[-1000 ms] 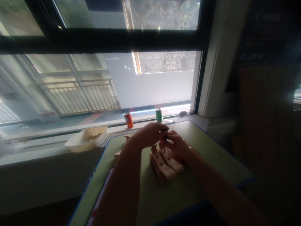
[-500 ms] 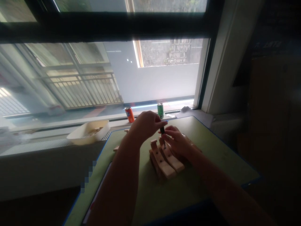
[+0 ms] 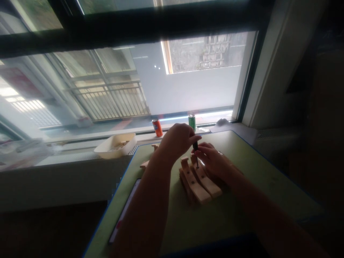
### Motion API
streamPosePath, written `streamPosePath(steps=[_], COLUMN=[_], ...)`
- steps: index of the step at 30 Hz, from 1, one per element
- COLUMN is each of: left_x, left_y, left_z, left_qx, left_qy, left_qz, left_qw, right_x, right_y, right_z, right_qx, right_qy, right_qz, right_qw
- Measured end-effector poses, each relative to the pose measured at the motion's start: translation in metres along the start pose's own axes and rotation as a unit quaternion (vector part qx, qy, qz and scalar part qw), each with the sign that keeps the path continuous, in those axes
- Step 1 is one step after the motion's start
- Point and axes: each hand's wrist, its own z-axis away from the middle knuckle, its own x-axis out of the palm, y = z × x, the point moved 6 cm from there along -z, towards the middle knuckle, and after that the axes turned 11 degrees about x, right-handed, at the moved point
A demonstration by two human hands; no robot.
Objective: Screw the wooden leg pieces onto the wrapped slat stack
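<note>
My left hand [image 3: 179, 142] is closed round the top of a dark-handled screwdriver [image 3: 195, 146], which stands nearly upright. Lower down, the fingers of my right hand [image 3: 213, 158] pinch the same tool near the base of its handle. Its thin shaft meets a dark screw spot on the right-hand wooden piece [image 3: 214, 189]. Beside that lies a similar wooden piece [image 3: 200, 193] with a raised block at its far end and two dark screw spots. Both pieces rest on further wooden parts, mostly in shadow. My right hand hides what lies beyond them.
The green table [image 3: 185, 229] has a blue edge. At its left lie a flat tablet-like object [image 3: 126, 211] and small wooden parts [image 3: 144, 164], partly behind my left arm. On the sill stand a cream basin [image 3: 115, 147], an orange can [image 3: 157, 128] and a green can [image 3: 191, 122].
The view has turned slightly left, so everything sits further right in it. Both hands stay on the screwdriver, its tip still at the same wooden piece.
</note>
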Motion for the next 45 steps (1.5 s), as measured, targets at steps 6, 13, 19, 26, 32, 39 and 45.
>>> streamPosePath(steps=[6, 13, 19, 26, 32, 39, 45], left_x=[0.001, 0.002, 0.007, 0.011, -0.003, 0.002, 0.004], left_y=[-0.002, -0.012, -0.002, -0.001, -0.007, -0.003, -0.007], left_z=[0.001, 0.003, -0.003, -0.004, -0.002, -0.005, -0.005], left_qx=[-0.007, 0.017, 0.11, 0.098, -0.015, 0.003, 0.022], left_qy=[-0.012, -0.062, -0.076, -0.063, 0.058, 0.043, -0.004], left_qz=[0.005, 0.021, 0.059, 0.086, -0.01, -0.01, 0.005], left_qw=[1.0, 0.998, 0.989, 0.989, 0.998, 0.999, 1.0], right_x=[0.003, -0.001, -0.001, -0.003, -0.005, -0.006, -0.006], right_y=[0.007, 0.009, 0.003, 0.007, 0.012, 0.016, 0.011], right_z=[-0.001, -0.001, 0.0, -0.003, -0.003, -0.003, -0.003], right_qx=[0.024, 0.017, 0.02, 0.026, 0.031, 0.045, 0.05], right_qy=[-0.009, 0.01, -0.001, 0.008, 0.024, 0.03, 0.035], right_qz=[-0.016, 0.001, 0.024, 0.028, 0.043, 0.04, 0.028], right_qw=[1.0, 1.0, 1.0, 0.999, 0.998, 0.998, 0.998])
